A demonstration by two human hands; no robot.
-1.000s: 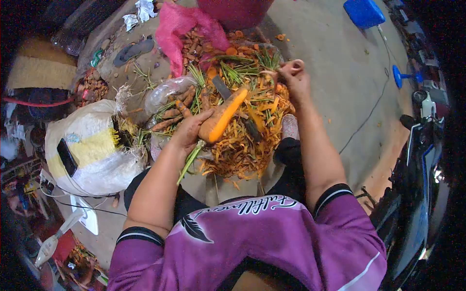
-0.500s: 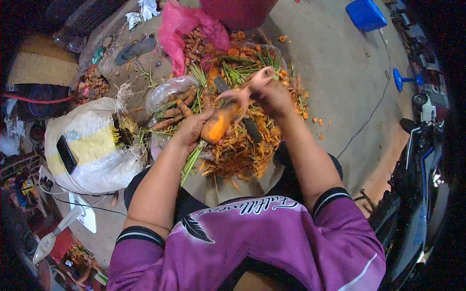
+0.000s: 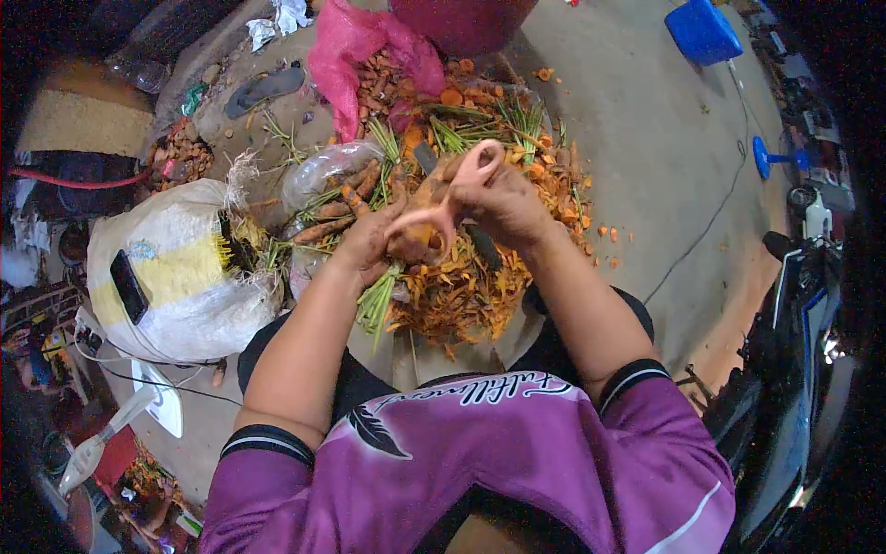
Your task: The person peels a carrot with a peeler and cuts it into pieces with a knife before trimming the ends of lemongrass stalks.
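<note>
A pink peeler (image 3: 439, 218) with a looped handle is in my right hand (image 3: 503, 205), its wide end lying over a carrot (image 3: 417, 242). Fingers of my left hand (image 3: 367, 242) are wrapped round that carrot, whose green stalks (image 3: 377, 300) hang down below the palm. The peeler hides part of the carrot. Under both hands spreads a heap of orange peelings (image 3: 461, 300). Unpeeled carrots (image 3: 325, 222) with stalks lie just left of my left hand.
A white and yellow sack (image 3: 175, 268) with a dark phone (image 3: 129, 286) on it stands at the left. Behind the heap are a pink mesh bag (image 3: 341, 55) and a red tub (image 3: 461, 23). A blue stool (image 3: 703, 32) and a motorcycle (image 3: 784, 369) are at the right.
My right hand has moved a little left and down, bringing the peeler over the carrot. The carrot's bright orange side is now mostly covered. The whole view has shifted slightly.
</note>
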